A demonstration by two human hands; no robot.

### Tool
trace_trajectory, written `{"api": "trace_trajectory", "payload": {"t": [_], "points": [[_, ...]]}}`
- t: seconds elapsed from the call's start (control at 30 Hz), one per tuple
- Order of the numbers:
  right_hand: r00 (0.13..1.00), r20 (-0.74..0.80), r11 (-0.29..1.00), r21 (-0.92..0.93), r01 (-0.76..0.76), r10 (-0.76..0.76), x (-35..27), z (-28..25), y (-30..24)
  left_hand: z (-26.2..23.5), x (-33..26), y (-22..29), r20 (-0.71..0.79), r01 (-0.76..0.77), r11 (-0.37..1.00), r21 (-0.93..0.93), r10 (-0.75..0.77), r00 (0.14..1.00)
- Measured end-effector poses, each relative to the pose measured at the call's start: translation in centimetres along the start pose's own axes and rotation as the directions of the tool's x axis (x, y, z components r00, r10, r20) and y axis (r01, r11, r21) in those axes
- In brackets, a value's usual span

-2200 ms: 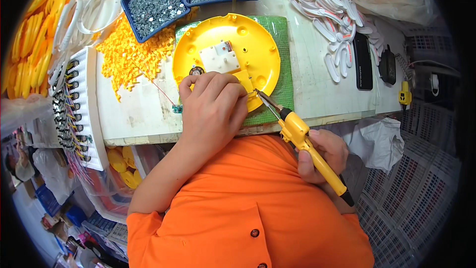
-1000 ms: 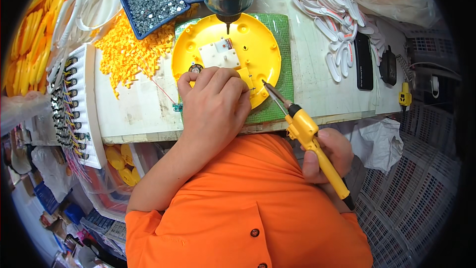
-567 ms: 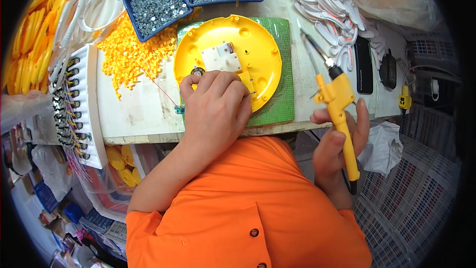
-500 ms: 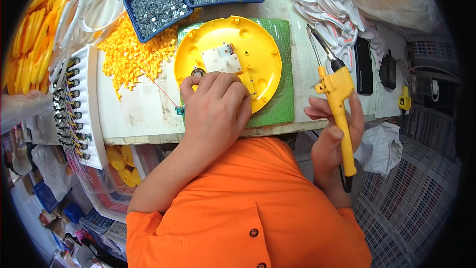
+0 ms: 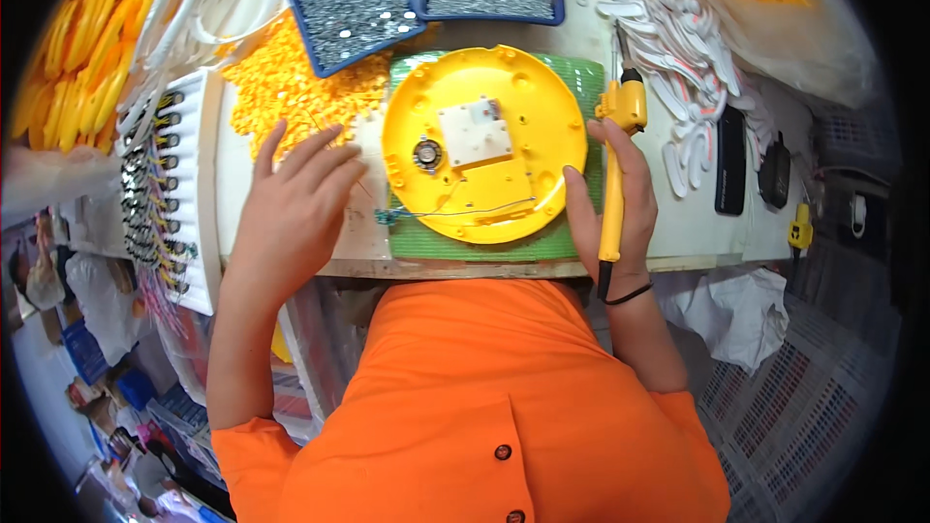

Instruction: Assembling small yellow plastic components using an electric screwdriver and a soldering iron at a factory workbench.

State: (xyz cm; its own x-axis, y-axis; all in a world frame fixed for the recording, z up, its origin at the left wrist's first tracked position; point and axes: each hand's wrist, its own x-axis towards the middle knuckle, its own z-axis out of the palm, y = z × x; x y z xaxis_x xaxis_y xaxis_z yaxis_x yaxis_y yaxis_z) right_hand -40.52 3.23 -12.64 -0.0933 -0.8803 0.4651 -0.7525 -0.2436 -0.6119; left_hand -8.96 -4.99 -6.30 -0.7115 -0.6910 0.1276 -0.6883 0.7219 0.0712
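A round yellow plastic shell [image 5: 554, 140] lies on a green mat [image 5: 593, 87]. Inside it sit a white boxy module [image 5: 475, 134] and a small round speaker [image 5: 427, 154]. Thin wires cross the shell's near part to a small green circuit board [image 5: 387, 217] at its left edge. My left hand [image 5: 291, 213] hovers left of the shell, fingers spread and holding nothing. In my right hand [image 5: 630, 194] is a yellow soldering gun [image 5: 611, 218], its tip pointing away from me; the thumb is at the shell's right rim.
Blue trays of screws [image 5: 426, 15] and small metal pieces [image 5: 315, 58] stand at the back. Small yellow parts [image 5: 262, 87] are heaped at left, beside a white rack of wired speakers [image 5: 205, 194]. White curved pieces [image 5: 683, 58], a black phone-like slab [image 5: 730, 163] and bagged yellow parts lie right.
My left hand has lifted off the shell and moved left, its fingers opening. The soldering gun in my right hand has moved left and forward to the shell's right edge. The hanging driver has left view.
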Motion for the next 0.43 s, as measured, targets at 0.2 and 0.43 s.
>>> {"api": "trace_trajectory", "payload": {"t": [0.2,0.43], "points": [[0.999,-0.034,1.0,0.006,-0.014,0.014,0.0,1.1,0.8,-2.3,-1.9,-1.6,0.016,0.054,0.999,-0.005,-0.054,0.998],[0.995,0.101,0.996,-0.092,0.02,-0.01,-2.2,-0.7,-0.1,-4.3,-3.4,-2.3,-0.064,0.354,0.647,-0.675,-0.529,0.846]]}}
